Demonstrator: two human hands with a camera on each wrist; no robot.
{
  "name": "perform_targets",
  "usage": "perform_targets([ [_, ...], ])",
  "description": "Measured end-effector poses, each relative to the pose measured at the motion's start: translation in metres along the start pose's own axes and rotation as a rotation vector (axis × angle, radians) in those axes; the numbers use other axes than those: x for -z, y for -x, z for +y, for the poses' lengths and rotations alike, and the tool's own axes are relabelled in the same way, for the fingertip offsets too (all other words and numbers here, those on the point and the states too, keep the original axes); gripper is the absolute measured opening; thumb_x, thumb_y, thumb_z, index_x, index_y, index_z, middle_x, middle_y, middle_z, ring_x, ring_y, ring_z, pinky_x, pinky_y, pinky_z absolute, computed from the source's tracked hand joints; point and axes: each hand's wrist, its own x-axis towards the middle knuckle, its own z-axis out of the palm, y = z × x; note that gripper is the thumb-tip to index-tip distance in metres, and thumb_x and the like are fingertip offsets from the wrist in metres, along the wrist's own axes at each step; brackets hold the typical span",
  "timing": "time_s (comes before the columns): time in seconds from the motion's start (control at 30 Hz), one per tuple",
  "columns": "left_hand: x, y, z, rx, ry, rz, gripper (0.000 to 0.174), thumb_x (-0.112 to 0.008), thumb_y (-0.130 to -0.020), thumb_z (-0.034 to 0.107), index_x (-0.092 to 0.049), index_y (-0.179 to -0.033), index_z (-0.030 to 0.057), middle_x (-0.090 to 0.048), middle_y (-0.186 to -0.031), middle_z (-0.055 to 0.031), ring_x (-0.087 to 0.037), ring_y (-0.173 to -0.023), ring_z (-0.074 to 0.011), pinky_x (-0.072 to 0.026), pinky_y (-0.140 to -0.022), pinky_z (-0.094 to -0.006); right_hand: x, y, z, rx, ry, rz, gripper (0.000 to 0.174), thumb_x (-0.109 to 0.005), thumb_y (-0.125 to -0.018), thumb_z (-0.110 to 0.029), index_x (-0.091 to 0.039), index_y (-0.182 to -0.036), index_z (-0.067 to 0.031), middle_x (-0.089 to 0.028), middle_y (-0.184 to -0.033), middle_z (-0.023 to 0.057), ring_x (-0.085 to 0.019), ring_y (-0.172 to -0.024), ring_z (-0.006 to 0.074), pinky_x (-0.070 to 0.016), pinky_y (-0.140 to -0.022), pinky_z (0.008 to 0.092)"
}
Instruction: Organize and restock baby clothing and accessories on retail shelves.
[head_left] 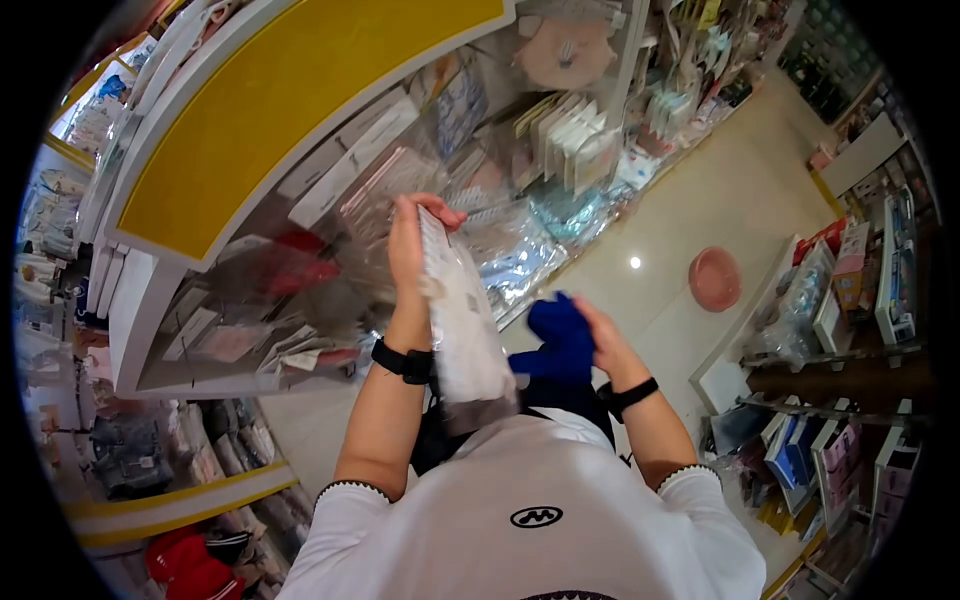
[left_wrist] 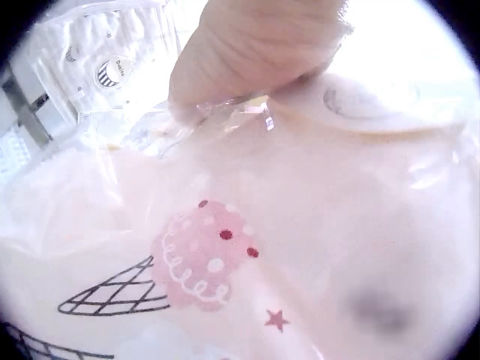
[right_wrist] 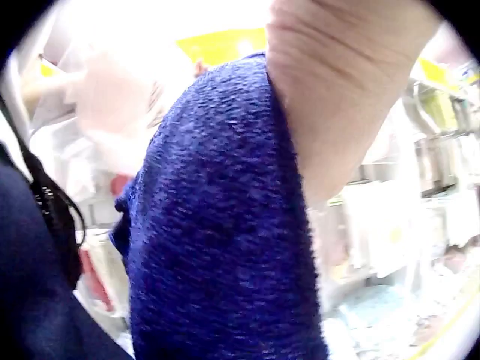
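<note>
My left hand [head_left: 405, 255] grips the edge of a clear plastic bag with a pale folded garment [head_left: 462, 310] inside, held up on edge in front of the shelf. In the left wrist view an ice-cream cone print [left_wrist: 202, 259] and a small red star show through its plastic, with the thumb side of the hand above. My right hand [head_left: 612, 345] holds a dark blue cloth [head_left: 562, 335], bunched up close to my waist. Seen from the right wrist, this cloth [right_wrist: 225, 202] has a fuzzy towel-like surface and hangs down beside the palm; the fingertips are hidden behind it.
A curved white shelf unit with a yellow top [head_left: 290, 110] stands ahead, stocked with bagged clothes [head_left: 560, 140]. On the tiled floor [head_left: 640, 300] sits a pink basin [head_left: 715, 279]. More stocked shelves [head_left: 830, 370] line the right, and a lower yellow-edged shelf [head_left: 190, 500] stands at left.
</note>
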Motion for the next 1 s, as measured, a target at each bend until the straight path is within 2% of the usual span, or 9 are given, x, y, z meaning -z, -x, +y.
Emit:
perform_targets([
  [0.13,-0.023,-0.03,-0.023,0.031,-0.508,0.041,0.04,-0.04,-0.096,0.034,-0.06,-0.083,0.001,-0.057,-0.07,-0.0018,-0.051,-0.066,-0.0087,-0.0389,-0.065,-0.0226,0.06,0.03,-0.079,0.4,0.205,0.344,0.028,-0.058,-0.087,-0.036,-0.06,-0.088,-0.0081,-0.065,-0.086,0.0051,-0.063,-0.076,0.0189,-0.0523,-0.071,0.0334],
  [0.2,-0.04,-0.046,-0.03,0.019,-0.616,0.016,0.038,-0.044,-0.095,0.032,-0.062,-0.082,0.0007,-0.057,-0.069,-0.0005,-0.05,-0.065,-0.0079,-0.0388,-0.062,-0.0227,0.066,0.048,-0.121,0.506,0.342,0.522,0.029,-0.057,-0.088,-0.033,-0.061,-0.094,-0.0055,-0.064,-0.085,0.0035,-0.061,-0.075,0.0155,-0.0504,-0.069,0.0277],
  [0.27,-0.058,-0.066,-0.043,0.014,-0.656,-0.012,0.037,-0.046,-0.095,0.03,-0.063,-0.082,0.0005,-0.058,-0.068,-0.0003,-0.05,-0.063,-0.0077,-0.0394,-0.06,-0.0234,0.053,0.061,-0.16,0.709,0.634,0.51,0.027,-0.056,-0.088,-0.024,-0.06,-0.106,-0.0041,-0.059,-0.083,0.0008,-0.058,-0.073,0.0098,-0.0475,-0.07,0.022],
  [0.3,-0.066,-0.078,-0.053,0.013,-0.64,-0.023,0.036,-0.046,-0.095,0.03,-0.064,-0.083,0.0006,-0.059,-0.068,-0.0009,-0.05,-0.063,-0.0081,-0.04,-0.059,-0.0241,0.038,0.069,-0.177,0.626,0.603,0.471,0.029,-0.055,-0.089,-0.018,-0.058,-0.113,-0.0031,-0.055,-0.079,-0.0027,-0.052,-0.069,0.0051,-0.042,-0.066,0.0172],
  [0.43,-0.113,-0.124,-0.072,-0.064,-0.634,0.039,0.035,-0.047,-0.094,0.029,-0.064,-0.084,0.0001,-0.061,-0.067,-0.0044,-0.052,-0.063,-0.0093,-0.0418,-0.059,-0.026,0.013,0.061,-0.244,0.808,0.821,0.403,0.031,-0.054,-0.089,-0.014,-0.054,-0.118,-0.0026,-0.048,-0.072,-0.0055,-0.041,-0.062,0.0022,-0.0335,-0.056,0.0177],
  [0.57,-0.143,-0.168,-0.086,-0.172,-0.774,0.145,0.035,-0.047,-0.094,0.03,-0.064,-0.086,-0.0002,-0.063,-0.07,-0.0064,-0.055,-0.064,-0.0094,-0.0428,-0.059,-0.0248,0.007,0.042,-0.32,1.082,0.928,0.522,0.033,-0.057,-0.086,-0.012,-0.055,-0.118,-0.0051,-0.053,-0.074,-0.0024,-0.046,-0.065,0.0045,-0.0372,-0.059,0.0184],
  [0.63,-0.155,-0.183,-0.086,-0.222,-0.819,0.159,0.037,-0.045,-0.096,0.031,-0.061,-0.088,-0.0012,-0.064,-0.074,-0.0064,-0.057,-0.066,-0.0086,-0.0428,-0.057,-0.0207,0.0,0.036,-0.345,1.114,0.993,0.48,0.034,-0.059,-0.085,-0.012,-0.055,-0.119,-0.0052,-0.055,-0.075,-0.0011,-0.049,-0.067,0.0056,-0.0391,-0.061,0.0189],
  [0.8,-0.197,-0.214,-0.112,-0.033,-0.18,0.194,0.037,-0.044,-0.096,0.03,-0.059,-0.083,-0.0002,-0.06,-0.073,-0.0022,-0.054,-0.062,-0.0061,-0.0445,-0.054,-0.021,-0.019,0.008,-0.383,0.88,1.197,0.253,0.059,-0.062,-0.082,-0.009,-0.038,-0.135,-0.0072,-0.058,-0.076,0.0011,-0.053,-0.07,0.0067,-0.0424,-0.065,0.02],
  [1.0,-0.224,-0.229,-0.121,-0.016,-0.08,0.106,0.038,-0.044,-0.095,0.036,-0.058,-0.084,0.0023,-0.061,-0.076,-0.0046,-0.059,-0.064,-0.0102,-0.051,-0.059,-0.0254,-0.011,-0.068,-0.417,0.726,0.844,0.048,0.074,-0.062,-0.083,-0.013,-0.018,-0.142,-0.005,-0.059,-0.081,0.0048,-0.056,-0.072,0.0085,-0.0442,-0.065,0.0207],
])
